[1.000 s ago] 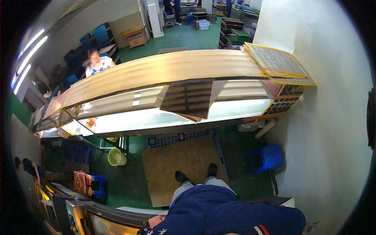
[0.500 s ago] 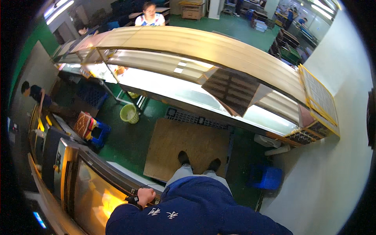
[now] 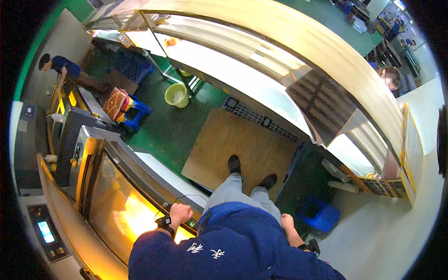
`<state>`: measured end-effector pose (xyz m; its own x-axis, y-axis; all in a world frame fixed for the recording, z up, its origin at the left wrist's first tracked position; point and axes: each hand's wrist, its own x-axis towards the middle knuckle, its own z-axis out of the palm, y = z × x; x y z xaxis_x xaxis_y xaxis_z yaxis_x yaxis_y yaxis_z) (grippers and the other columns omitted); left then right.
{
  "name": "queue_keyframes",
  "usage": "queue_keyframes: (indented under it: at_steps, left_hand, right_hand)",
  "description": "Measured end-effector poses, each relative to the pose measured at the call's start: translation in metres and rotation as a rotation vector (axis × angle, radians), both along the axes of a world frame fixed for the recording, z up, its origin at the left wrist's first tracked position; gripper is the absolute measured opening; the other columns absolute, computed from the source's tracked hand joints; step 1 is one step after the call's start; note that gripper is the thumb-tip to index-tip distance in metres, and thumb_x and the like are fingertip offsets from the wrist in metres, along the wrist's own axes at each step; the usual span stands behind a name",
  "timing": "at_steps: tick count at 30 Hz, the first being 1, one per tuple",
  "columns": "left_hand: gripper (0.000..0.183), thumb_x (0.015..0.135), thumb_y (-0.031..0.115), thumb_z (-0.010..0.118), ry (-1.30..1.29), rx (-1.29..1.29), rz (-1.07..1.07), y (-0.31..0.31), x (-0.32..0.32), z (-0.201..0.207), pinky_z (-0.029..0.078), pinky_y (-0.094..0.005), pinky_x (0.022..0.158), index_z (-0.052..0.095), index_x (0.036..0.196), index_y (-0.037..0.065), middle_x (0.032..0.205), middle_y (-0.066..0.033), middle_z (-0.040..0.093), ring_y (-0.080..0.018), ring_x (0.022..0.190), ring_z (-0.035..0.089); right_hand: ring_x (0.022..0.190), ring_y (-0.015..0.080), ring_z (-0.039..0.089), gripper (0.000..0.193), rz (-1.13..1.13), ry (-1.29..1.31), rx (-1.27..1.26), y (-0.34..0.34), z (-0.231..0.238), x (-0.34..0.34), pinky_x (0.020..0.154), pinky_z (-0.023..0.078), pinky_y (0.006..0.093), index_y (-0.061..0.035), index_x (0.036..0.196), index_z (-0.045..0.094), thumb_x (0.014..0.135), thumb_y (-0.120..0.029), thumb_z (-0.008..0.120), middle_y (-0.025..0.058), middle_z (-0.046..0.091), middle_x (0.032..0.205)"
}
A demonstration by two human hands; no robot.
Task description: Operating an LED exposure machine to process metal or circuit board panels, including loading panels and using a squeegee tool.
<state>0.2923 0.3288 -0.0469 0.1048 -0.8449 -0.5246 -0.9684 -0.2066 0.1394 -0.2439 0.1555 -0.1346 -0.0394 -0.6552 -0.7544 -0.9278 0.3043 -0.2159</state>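
Observation:
My left hand (image 3: 181, 213) is closed in a fist at the near side of the lit machine (image 3: 126, 161), by its edge. Nothing shows in its fingers, and a dark strapped device sits on the wrist. My right hand (image 3: 288, 221) hangs beside my right thigh, its fingers curled in with no object visible. It also has a dark device on its wrist. Bright yellow light glows behind the machine's window. A thin black cable (image 3: 190, 196) runs near my left hand along the machine's rim.
I stand on a brown board (image 3: 210, 154). Ahead stretches a long lit bench (image 3: 224, 65) with a dark panel (image 3: 319, 105) hanging from it. A yellow-green basket (image 3: 177, 95), blue stool (image 3: 137, 112) and blue bin (image 3: 318, 213) stand around. One person (image 3: 70, 67) works at left, another (image 3: 388, 77) behind the bench.
The view has shifted, so the machine and its control panel show more fully. My right hand has come into sight; the left stays closed by the machine. A person now appears behind the bench's right end.

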Motion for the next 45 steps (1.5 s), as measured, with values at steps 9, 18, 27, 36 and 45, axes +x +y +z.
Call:
queue_keyframes:
  at_steps: [9, 18, 27, 36, 45]
  left_hand:
    - [0.025, 0.081, 0.038, 0.058, -0.018, 0.03, 0.002, 0.001, 0.001, -0.013, 0.046, -0.0456, 0.073, 0.068, 0.076, 0.015, 0.072, -0.0088, 0.069, -0.0277, 0.073, 0.067]
    - [0.024, 0.075, 0.036, 0.062, -0.024, 0.047, 0.112, -0.005, -0.001, -0.004, 0.049, -0.0452, 0.071, 0.072, 0.079, 0.015, 0.076, -0.0113, 0.071, -0.0298, 0.072, 0.068]
    - [0.041, 0.093, 0.044, 0.054, 0.989, -0.386, 2.032, -0.084, -0.071, -0.101, 0.048, -0.0331, 0.057, 0.063, 0.112, 0.009, 0.083, -0.0108, 0.066, -0.0202, 0.064, 0.061]
    - [0.03, 0.087, 0.026, 0.067, 0.599, -0.449, 1.162, -0.154, -0.267, -0.088, 0.052, -0.0304, 0.08, 0.07, 0.105, 0.002, 0.09, -0.0105, 0.072, -0.0189, 0.082, 0.067]
    - [0.029, 0.092, 0.021, 0.063, 0.641, -0.564, 1.684, -0.074, -0.343, -0.068, 0.054, -0.0329, 0.073, 0.066, 0.112, 0.0, 0.091, -0.008, 0.07, -0.0181, 0.08, 0.067]
  right_hand:
    - [0.065, 0.0257, 0.065, 0.019, 0.075, -0.254, -0.108, -0.109, 0.052, 0.04, 0.063, 0.051, 0.0364, -0.005, 0.067, 0.068, 0.071, -0.009, 0.05, 0.0144, 0.067, 0.068]
    - [0.062, 0.0126, 0.052, 0.012, 0.104, -0.779, -0.259, -0.262, 0.158, 0.186, 0.059, 0.043, 0.0308, -0.0016, 0.068, 0.057, 0.074, -0.003, 0.046, 0.0045, 0.054, 0.061]
    - [0.066, 0.0171, 0.058, 0.013, 0.367, -0.968, -0.104, -0.286, 0.206, 0.186, 0.064, 0.047, 0.0316, -0.0024, 0.075, 0.06, 0.077, -0.002, 0.048, 0.0078, 0.061, 0.069]
    - [0.106, 0.0254, 0.063, 0.063, -0.232, -1.655, -0.005, -0.389, 0.282, 0.093, 0.085, 0.053, 0.0398, -0.0122, 0.15, 0.033, 0.095, -0.033, 0.058, 0.0145, 0.049, 0.144]
    - [0.098, 0.0368, 0.065, 0.079, 0.914, -0.57, -1.439, -0.455, 0.402, 0.228, 0.088, 0.05, 0.0476, -0.0041, 0.14, 0.042, 0.078, -0.036, 0.079, 0.0208, 0.067, 0.108]
